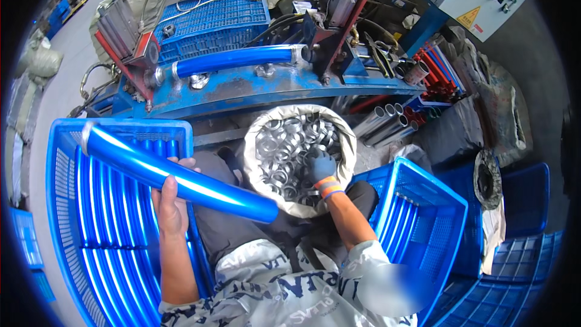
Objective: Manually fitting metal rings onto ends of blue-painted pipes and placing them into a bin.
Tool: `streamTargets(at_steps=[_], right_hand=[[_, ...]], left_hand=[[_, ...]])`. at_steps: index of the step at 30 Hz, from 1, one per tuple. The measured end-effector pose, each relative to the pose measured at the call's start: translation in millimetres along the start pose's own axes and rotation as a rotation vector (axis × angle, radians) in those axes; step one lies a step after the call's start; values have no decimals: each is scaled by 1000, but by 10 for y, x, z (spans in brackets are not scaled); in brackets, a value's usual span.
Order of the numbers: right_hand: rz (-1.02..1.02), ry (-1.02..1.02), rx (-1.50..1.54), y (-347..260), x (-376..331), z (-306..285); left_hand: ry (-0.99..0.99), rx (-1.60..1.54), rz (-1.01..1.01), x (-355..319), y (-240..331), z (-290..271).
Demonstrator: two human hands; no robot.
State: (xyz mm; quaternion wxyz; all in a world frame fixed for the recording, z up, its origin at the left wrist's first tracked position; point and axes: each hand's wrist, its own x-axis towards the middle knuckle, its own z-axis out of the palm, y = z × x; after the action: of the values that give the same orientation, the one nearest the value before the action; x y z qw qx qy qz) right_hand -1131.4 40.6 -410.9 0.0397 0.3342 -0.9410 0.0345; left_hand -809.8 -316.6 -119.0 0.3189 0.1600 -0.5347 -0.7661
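Note:
A shiny blue tube (200, 188) lies slantwise across my bare left hand (172, 197), whose fingers and thumb wrap round its middle. A silvery ring (86, 139) sits on the tube's far left end; its near right end shows no ring. My right hand (321, 166), in a grey-blue glove with an orange cuff, reaches down into a pale sack (348, 163) full of loose metal rings (278, 145). Its fingers are curled among the rings, and what they hold, if anything, is hidden.
At left, a blue crate (57, 206) holds rows of blue tubes; another crate (445, 194) with tubes stands at right. Ahead, a blue bench machine (242, 88) carries another blue tube (242, 56) between end fittings. Bare metal tubes (387, 122) lie right of the sack.

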Motion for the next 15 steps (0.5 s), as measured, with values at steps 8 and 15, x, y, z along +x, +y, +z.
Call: streamTargets(at_steps=[8, 15], right_hand=[[-36, -105, 1512, -1005, -362, -1662], [-3, -98, 2149, -1267, -484, -2213]], left_hand=[[250, -335, -291, -292, -620, -116], [241, -306, -260, -386, -647, 72]])
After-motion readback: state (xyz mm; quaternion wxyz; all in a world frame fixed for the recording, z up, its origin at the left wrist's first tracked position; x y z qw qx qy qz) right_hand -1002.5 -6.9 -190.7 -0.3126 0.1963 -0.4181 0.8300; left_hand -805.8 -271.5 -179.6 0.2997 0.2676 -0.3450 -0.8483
